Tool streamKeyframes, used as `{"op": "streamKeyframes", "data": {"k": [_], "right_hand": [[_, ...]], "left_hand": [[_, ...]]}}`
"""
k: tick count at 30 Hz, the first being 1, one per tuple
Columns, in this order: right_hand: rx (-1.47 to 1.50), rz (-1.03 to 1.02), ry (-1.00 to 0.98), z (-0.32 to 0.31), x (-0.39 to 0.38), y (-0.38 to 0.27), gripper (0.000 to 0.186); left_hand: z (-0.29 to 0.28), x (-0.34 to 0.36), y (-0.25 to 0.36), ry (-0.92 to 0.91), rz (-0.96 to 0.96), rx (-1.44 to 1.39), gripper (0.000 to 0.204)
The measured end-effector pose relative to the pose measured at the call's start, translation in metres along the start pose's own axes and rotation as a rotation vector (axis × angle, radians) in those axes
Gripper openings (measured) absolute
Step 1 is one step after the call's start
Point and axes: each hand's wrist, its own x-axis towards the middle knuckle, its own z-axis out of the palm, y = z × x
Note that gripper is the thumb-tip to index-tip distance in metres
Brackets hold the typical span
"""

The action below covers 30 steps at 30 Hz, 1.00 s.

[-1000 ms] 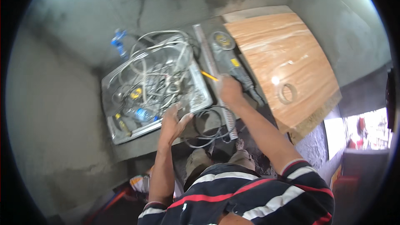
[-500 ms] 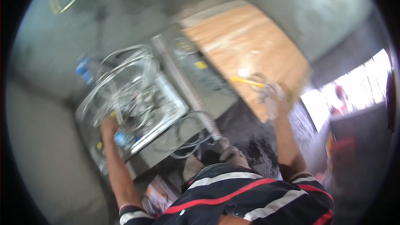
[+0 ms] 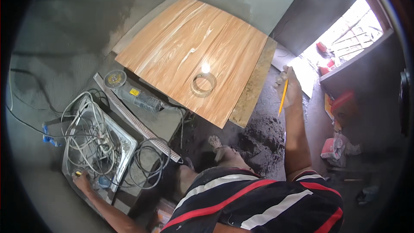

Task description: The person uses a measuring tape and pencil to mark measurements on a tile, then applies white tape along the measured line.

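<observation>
My right hand (image 3: 292, 89) is closed round a yellow pencil (image 3: 283, 97), which points down toward the floor beyond the right edge of a wood-grain panel (image 3: 172, 51). Its fingertips look whitish with dust. A short, pale, see-through ring (image 3: 203, 84) rests on the panel near its front edge. Low at the left, my left hand (image 3: 82, 182) is at the near rim of a metal sink basin (image 3: 128, 140), its fingers curled around a small yellow and dark object (image 3: 78, 174). Most of that object is hidden by the hand.
Tangled pale cables (image 3: 97, 136) fill the basin. Left of the panel, an angle grinder (image 3: 138, 97) lies beside a long ribbed strip (image 3: 138, 125). Coiled dark cable (image 3: 148, 164) hangs over the slab edge. Rubble (image 3: 265, 140) covers the floor; a red and white bag (image 3: 332, 149) stands right.
My right hand has moved off the panel beside the ring, to the right, still with the pencil. The view has turned. My left hand stays by the basin.
</observation>
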Motion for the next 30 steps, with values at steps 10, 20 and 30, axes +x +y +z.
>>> {"op": "streamKeyframes", "data": {"k": [10,20,30], "right_hand": [[-0.702,0.468,-0.769,0.052,0.016,0.059,0.035],[-0.767,0.548,-0.956,0.048,-0.044,0.075,0.034],[-0.548,0.754,-0.662,-0.01,0.013,0.042,0.027]], "left_hand": [[-0.039,-0.276,0.202,0.264,0.042,-1.084,0.063],[0.157,-0.384,0.456,-1.162,0.019,-1.047,0.065],[0.147,-0.385,0.487,-1.1,0.505,-0.425,0.079]]}}
